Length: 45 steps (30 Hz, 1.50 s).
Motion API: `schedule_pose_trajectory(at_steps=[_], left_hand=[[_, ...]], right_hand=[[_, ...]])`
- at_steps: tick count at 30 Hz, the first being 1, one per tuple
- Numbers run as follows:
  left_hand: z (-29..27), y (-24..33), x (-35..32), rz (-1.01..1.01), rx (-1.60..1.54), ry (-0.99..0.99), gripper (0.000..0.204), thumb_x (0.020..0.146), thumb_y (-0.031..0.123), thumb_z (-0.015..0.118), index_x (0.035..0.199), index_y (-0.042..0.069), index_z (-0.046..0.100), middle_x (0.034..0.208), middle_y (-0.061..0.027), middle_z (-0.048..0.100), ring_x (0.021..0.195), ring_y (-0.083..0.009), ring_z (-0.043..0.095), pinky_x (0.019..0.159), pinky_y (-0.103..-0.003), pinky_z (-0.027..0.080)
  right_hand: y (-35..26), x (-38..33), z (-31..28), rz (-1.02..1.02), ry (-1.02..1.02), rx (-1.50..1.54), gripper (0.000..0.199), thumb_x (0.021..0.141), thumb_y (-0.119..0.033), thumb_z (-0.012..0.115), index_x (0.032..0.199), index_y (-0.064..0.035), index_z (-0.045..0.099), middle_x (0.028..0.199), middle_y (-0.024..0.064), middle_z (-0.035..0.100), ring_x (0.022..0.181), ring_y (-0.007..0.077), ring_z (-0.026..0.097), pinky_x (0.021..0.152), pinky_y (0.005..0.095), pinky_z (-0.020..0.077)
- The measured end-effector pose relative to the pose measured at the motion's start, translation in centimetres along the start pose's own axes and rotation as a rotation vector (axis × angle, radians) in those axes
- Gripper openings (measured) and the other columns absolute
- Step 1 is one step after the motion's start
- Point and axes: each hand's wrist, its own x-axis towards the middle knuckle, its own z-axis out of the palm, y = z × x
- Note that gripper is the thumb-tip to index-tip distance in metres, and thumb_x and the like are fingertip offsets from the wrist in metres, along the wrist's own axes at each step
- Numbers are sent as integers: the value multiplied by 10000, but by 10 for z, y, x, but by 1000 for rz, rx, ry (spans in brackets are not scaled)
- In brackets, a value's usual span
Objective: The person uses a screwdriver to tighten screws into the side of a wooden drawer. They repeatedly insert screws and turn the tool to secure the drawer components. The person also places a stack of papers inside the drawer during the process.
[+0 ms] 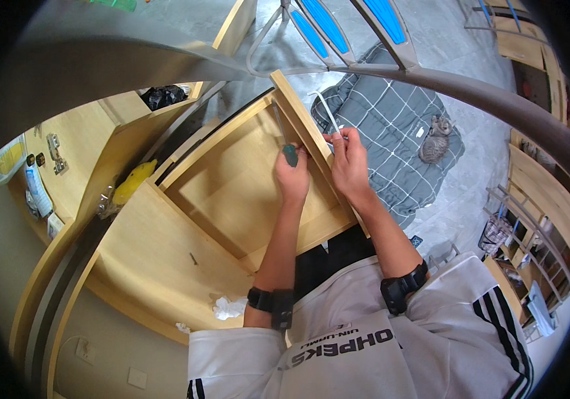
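Right now we see our left hand [292,176] near the middle of the frame, closed round the green grip of a screwdriver [290,155]. Its thin shaft points up and slightly left, along the inner side of the front panel [301,110] of a wooden drawer [248,189]; we cannot tell whether the tip touches anything. Our right hand [351,163] is just beyond that panel, on its outer side, with thumb and fingers pinched narrow on the lower part of a pale bent bar [326,112]. The drawer sits open side up at the centre of the frame, its lower left side alongside a curved wooden surface [145,246]. On that surface, left of our left forearm, we see a small dark slender piece [194,258] and, lower down, crumpled white tissue [230,307]. A yellow object [135,181] lies at the left, between the wooden furniture parts. At the upper right, a grey striped cat [436,141] is on a dark checked blanket [391,159] over the floor, well apart from our hands.
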Motion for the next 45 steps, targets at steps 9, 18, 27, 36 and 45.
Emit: schedule_pose_trajectory(at_steps=[9,18,27,36,45], left_hand=[[-16,2,4,107,190,39,138,898,142,636,937,9,635,771,-99,649,745,-167,632,699,-318,493],[-52,54,-55,151,148,259,128,922,106,611,1003,7,599,768,-25,599,623,-63,502,524,-202,389],[-181,100,-165,231,12,842,144,935,100,613,1037,-1,597,766,-21,539,596,-70,447,511,-218,386],[-258,59,-162,181,0,952,166,938,117,616,1054,-2,618,759,-1,543,562,-61,420,479,-205,355],[-261,36,-153,265,249,951,146,926,106,635,972,-33,628,861,-49,598,801,-163,547,748,-312,472]], right_hand=[[-9,-7,0,-59,137,-293,194,1008,-208,440,1006,-27,510,851,102,707,638,270,637,577,382,452],[0,-4,1,-76,278,-127,177,983,-238,517,986,-67,562,760,67,670,607,223,618,574,352,454],[-47,-82,30,-7,-70,437,149,974,-177,563,957,-30,582,741,-48,511,659,32,430,590,196,361],[-69,-174,116,34,-553,393,152,950,-146,592,945,6,599,658,-4,543,570,49,458,523,238,385],[-56,-197,143,66,-634,237,178,924,-161,610,905,17,609,618,48,573,509,105,496,497,271,400]])
